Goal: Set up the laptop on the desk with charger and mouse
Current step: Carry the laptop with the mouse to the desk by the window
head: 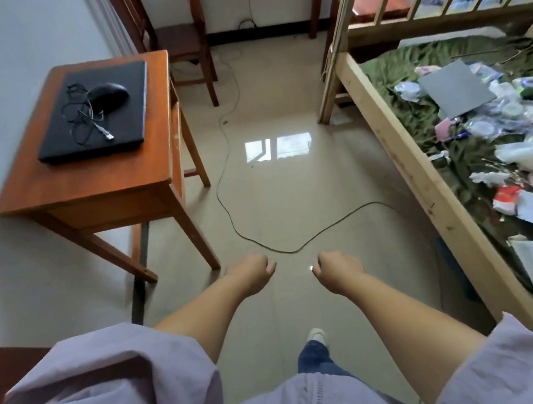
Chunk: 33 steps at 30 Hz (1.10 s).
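Tiled floor point(289, 183) lies below 2 empty, loosely curled hands, left hand point(252, 273) and right hand point(338, 269); far left, a worktop point(32, 190) holds a closed laptop point(122, 117) and mouse point(109, 94).

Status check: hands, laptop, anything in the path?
Left hand and right hand curled, holding nothing. Laptop shut on desk, mouse and its tangled cord on the lid. Cable trails across floor ahead.

Glossy beige tile floor point(289, 183), pale wall point(3, 47), wooden bed frame point(410, 170), chair point(180, 38).
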Motion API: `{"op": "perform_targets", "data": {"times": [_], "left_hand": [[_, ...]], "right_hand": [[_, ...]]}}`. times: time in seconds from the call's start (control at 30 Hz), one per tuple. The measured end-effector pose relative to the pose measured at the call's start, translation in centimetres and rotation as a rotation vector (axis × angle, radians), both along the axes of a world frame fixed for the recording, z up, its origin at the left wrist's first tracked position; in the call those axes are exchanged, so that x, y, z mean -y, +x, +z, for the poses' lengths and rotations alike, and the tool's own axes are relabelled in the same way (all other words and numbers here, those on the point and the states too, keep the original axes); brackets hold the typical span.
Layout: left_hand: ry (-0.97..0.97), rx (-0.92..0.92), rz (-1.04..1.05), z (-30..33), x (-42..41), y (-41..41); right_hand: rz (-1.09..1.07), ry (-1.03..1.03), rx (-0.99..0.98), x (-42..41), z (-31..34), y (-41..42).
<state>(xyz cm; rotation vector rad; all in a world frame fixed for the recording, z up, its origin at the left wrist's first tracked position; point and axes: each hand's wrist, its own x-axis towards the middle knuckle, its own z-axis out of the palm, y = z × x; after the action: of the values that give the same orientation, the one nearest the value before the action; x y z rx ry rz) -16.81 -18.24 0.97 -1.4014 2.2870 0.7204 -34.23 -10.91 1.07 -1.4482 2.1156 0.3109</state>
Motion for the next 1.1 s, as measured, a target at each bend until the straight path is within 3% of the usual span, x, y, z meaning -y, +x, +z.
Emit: {"op": "perform_targets", "data": {"times": [0.23, 0.63, 0.87, 1.1], "left_hand": [[0.017, -0.025, 0.113, 1.3, 9.2, -7.0], [0.048, -0.114, 0.368, 0.9, 32.2, -7.8], [0.014, -0.211, 0.566, 5.4, 44.8, -4.2], [-0.209, -0.215, 0.925, 8.3, 51.6, 2.4]], "right_hand": [[0.104, 0.002, -0.035, 11.9, 1.1, -8.3], [0.293, -0.038, -0.017, 38.4, 2.0, -10.5], [0.439, -0.085, 0.005, 53.8, 6.0, -7.2], [0.747, -0.136, 0.050, 67.6, 7.9, 0.7]]}}
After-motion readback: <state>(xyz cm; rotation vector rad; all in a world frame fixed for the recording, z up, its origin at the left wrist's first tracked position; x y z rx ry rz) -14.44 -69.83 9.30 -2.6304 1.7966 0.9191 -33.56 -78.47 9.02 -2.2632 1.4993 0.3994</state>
